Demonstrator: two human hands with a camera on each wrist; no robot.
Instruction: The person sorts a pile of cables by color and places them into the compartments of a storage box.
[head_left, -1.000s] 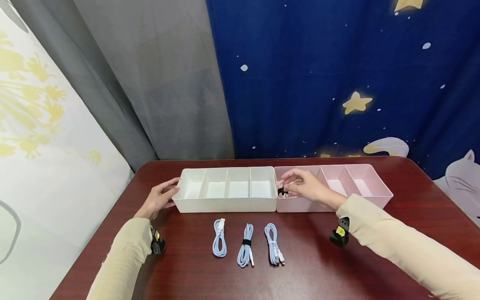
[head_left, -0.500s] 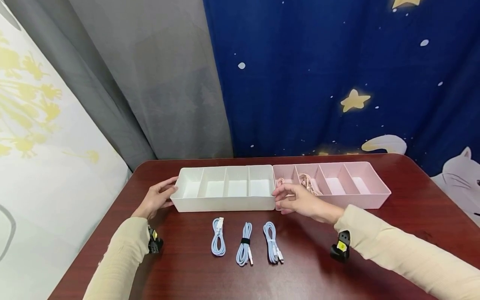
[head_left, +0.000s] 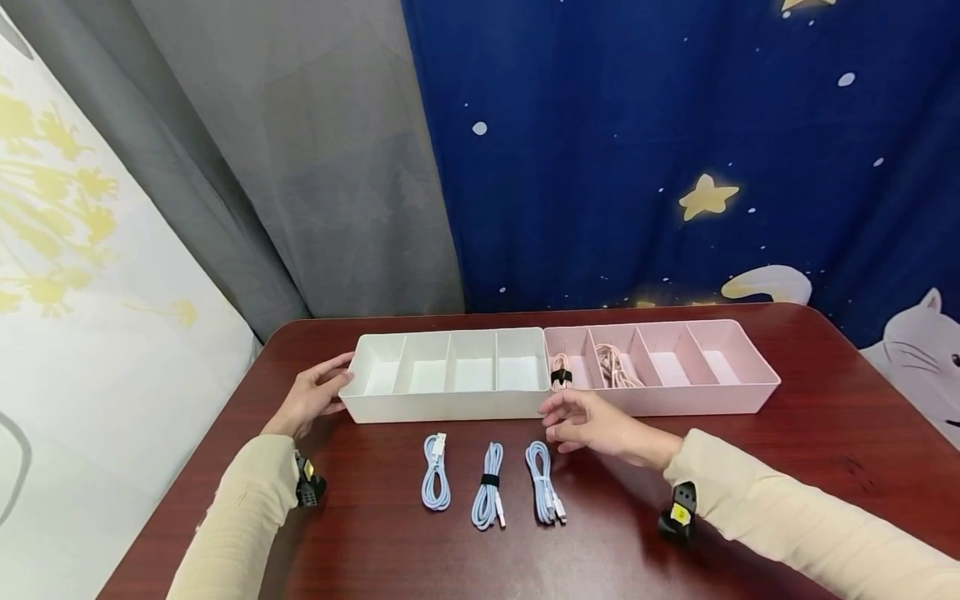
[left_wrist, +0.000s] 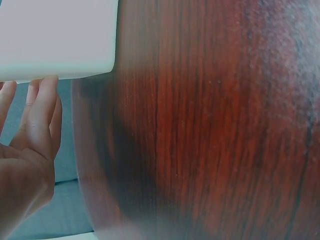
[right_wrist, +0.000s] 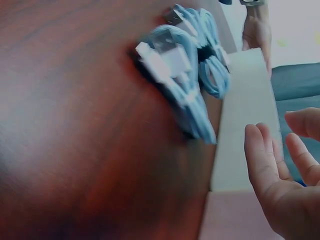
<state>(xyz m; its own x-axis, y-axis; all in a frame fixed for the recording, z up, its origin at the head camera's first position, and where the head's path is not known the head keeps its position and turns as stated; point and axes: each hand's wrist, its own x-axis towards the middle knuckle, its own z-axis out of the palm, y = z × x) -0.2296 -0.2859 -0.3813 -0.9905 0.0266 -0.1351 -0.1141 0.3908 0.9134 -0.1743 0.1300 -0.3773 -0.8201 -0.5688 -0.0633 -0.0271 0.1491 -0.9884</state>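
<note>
At the left end of the white divided box, my left hand touches the end wall; its fingers look fairly straight in the left wrist view. My right hand hovers in front of the box joint, fingers spread and holding nothing. Three coiled light-blue cables lie before the boxes: a left one, a middle one with a black strap, and a right one, closest to my right hand. In the pink divided box, a pink cable with black strap sits in the leftmost compartment.
Another pink cable bundle lies in the pink box's second compartment. Both boxes stand end to end on the dark red wooden table. Grey and blue curtains hang behind the table's far edge.
My right hand has let go of the black-strapped pink cable in the leftmost pink compartment and moved out toward the table front. My left hand stays at the white box's end.
</note>
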